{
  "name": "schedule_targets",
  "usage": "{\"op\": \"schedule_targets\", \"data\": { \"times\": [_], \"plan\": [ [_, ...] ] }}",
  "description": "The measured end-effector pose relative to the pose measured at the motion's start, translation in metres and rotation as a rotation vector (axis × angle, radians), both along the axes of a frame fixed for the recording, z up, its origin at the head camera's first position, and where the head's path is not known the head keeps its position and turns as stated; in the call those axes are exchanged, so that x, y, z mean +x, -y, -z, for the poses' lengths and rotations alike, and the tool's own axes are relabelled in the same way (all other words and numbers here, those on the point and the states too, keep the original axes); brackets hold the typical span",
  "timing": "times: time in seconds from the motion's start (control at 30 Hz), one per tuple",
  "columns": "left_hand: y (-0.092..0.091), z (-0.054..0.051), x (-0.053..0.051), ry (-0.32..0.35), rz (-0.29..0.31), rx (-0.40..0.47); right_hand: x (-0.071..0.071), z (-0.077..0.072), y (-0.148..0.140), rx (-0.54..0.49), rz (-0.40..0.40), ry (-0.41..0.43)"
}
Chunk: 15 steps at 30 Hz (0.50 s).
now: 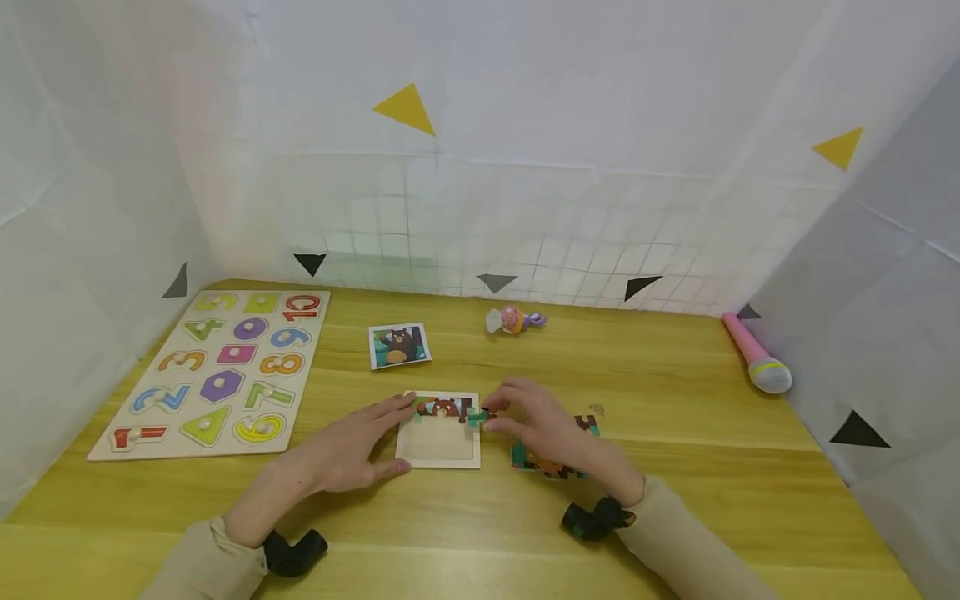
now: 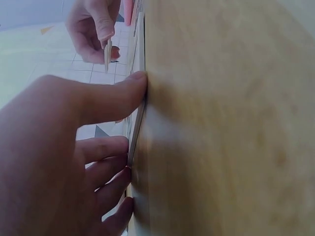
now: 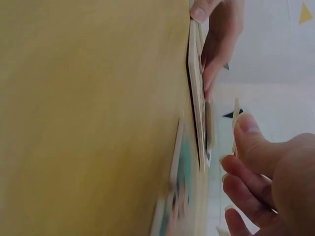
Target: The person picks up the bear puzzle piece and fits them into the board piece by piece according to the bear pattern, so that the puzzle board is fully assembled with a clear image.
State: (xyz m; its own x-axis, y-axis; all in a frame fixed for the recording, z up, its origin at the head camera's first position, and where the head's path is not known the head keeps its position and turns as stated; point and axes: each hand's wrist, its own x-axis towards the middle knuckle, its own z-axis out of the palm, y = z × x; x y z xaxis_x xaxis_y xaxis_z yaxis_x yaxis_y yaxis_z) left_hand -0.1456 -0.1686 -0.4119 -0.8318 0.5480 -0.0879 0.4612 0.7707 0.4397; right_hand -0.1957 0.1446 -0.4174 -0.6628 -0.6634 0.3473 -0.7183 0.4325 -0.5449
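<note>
A shallow wooden puzzle frame (image 1: 438, 463) lies on the table, with bear-picture pieces (image 1: 444, 407) fitted along its top part and bare wood below. My left hand (image 1: 347, 450) rests against its left side, fingers at the upper corner and thumb (image 2: 133, 86) at the lower one. Just over the frame's right edge, my right hand (image 1: 536, 417) pinches a green puzzle piece (image 1: 477, 416) between thumb and fingers; in the right wrist view the piece (image 3: 236, 110) appears edge-on, held off the table. Loose puzzle pieces (image 1: 551, 467) lie partly hidden under the right forearm.
A picture card of a bear (image 1: 400, 346) lies behind the frame. On the left is a number-and-shape peg board (image 1: 251, 379). A small pink and purple toy (image 1: 513, 320) sits near the back wall, and a pink toy microphone (image 1: 753, 354) lies at the right edge.
</note>
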Motion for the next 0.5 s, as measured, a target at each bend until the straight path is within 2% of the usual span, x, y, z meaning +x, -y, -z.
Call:
{"op": "schedule_targets", "data": {
  "times": [0.5],
  "plan": [
    [-0.001, -0.001, -0.001, 0.022, -0.026, 0.003, 0.001, -0.002, 0.050, 0.040, 0.008, -0.048]
  ]
}}
